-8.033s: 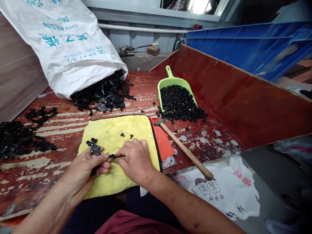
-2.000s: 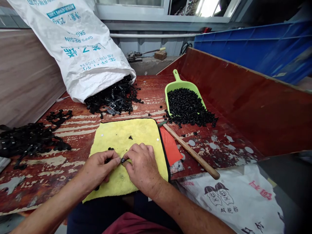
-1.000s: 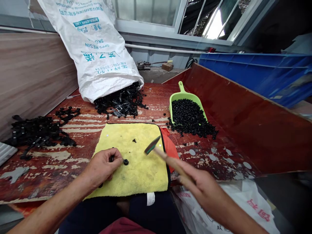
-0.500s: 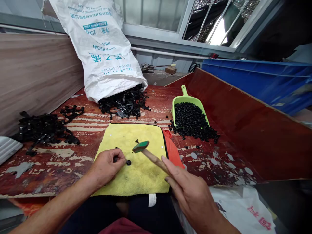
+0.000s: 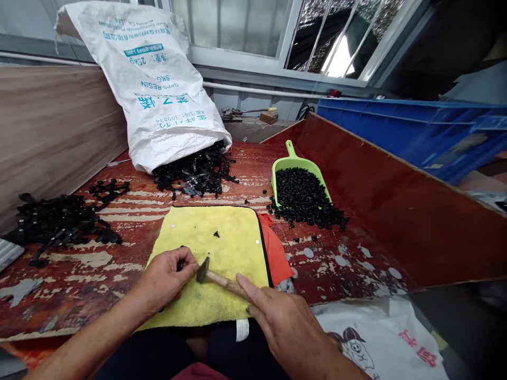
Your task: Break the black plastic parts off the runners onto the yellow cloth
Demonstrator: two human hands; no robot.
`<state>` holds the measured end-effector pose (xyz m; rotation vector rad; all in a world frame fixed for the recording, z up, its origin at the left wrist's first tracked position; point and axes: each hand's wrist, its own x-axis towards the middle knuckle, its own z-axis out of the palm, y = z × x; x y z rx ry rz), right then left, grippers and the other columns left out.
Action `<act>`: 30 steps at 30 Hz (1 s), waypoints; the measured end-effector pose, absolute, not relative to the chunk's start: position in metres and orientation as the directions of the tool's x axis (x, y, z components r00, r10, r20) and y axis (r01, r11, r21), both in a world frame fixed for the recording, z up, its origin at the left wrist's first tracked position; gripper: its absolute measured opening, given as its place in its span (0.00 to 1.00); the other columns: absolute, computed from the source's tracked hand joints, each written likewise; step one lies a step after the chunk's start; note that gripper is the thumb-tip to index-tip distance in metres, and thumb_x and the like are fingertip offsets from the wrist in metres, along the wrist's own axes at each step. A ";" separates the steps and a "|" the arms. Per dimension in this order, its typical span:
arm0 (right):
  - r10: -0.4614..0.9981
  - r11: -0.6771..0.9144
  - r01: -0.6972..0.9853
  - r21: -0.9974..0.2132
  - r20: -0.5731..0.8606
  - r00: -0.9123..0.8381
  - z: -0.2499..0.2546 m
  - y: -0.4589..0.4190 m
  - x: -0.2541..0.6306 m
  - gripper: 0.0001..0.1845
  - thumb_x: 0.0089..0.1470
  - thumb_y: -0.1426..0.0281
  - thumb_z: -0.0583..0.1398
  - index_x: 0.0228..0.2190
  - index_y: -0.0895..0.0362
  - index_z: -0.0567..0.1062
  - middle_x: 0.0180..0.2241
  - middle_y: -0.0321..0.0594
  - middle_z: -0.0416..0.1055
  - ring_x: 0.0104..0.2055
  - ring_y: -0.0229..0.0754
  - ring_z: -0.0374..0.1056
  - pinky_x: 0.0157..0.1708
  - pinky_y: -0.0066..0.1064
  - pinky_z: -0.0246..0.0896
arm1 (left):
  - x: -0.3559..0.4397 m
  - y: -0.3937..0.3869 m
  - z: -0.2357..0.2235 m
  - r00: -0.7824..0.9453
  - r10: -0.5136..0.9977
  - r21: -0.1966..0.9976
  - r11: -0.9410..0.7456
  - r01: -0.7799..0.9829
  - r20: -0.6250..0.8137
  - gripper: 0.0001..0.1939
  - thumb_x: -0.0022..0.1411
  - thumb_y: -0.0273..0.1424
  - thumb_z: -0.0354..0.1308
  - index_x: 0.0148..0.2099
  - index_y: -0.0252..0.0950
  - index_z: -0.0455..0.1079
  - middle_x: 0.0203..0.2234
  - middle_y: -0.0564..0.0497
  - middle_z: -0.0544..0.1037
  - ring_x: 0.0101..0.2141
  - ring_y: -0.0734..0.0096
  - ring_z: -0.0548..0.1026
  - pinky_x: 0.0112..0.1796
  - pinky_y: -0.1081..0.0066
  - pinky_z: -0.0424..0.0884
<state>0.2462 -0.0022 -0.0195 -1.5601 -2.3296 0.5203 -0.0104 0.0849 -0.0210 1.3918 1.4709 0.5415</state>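
My right hand (image 5: 273, 316) is closed round the wooden handle of a small hammer (image 5: 224, 281). Its dark green head rests low over the yellow cloth (image 5: 233, 227), right beside the fingertips of my left hand (image 5: 170, 274). That left hand is closed in a pinch on a black plastic part (image 5: 180, 264), mostly hidden by the fingers. The part's end under the hammer head is out of sight. Behind the hammer, a small black plug (image 5: 216, 234) lies on the cloth.
A lime-green dustpan (image 5: 291, 150) full of small black plugs stands back right. Linked black parts spill from a white sack (image 5: 170, 116) and form a heap (image 5: 63, 219) at the left. An orange cloth (image 5: 273, 253) lies under the yellow one. A red-brown board (image 5: 368, 206) edges the bench.
My right hand let go of the work at my left fingertips, picked up the hammer from the bench and brought its head down beside the left fingers. My left hand keeps its pinch.
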 end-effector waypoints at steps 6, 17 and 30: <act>0.982 0.180 0.790 -0.586 0.065 -0.176 -0.008 0.009 0.283 0.25 0.65 0.67 0.50 0.62 0.49 0.65 0.50 0.44 0.75 0.48 0.46 0.74 0.46 0.36 0.70 | -0.016 0.078 -0.015 0.316 0.943 0.774 -0.123 0.621 -0.103 0.09 0.61 0.34 0.52 0.29 0.39 0.66 0.23 0.56 0.67 0.27 0.69 0.69 0.31 0.72 0.63; 0.991 0.073 0.797 -0.599 -0.043 -0.123 0.001 0.008 0.294 0.28 0.63 0.72 0.51 0.62 0.43 0.64 0.51 0.38 0.77 0.47 0.47 0.76 0.44 0.38 0.72 | -0.028 0.085 0.010 0.438 0.894 0.583 -0.404 0.704 0.091 0.17 0.66 0.37 0.53 0.55 0.45 0.72 0.49 0.46 0.74 0.49 0.59 0.73 0.51 0.64 0.67; 0.941 0.319 0.880 -0.351 0.009 -0.337 0.001 0.043 0.242 0.31 0.60 0.76 0.53 0.63 0.49 0.63 0.38 0.40 0.78 0.36 0.47 0.76 0.35 0.35 0.72 | -0.062 0.032 -0.032 -0.105 0.995 0.695 0.078 0.715 -0.004 0.19 0.55 0.46 0.60 0.45 0.42 0.68 0.35 0.47 0.81 0.37 0.56 0.80 0.38 0.65 0.76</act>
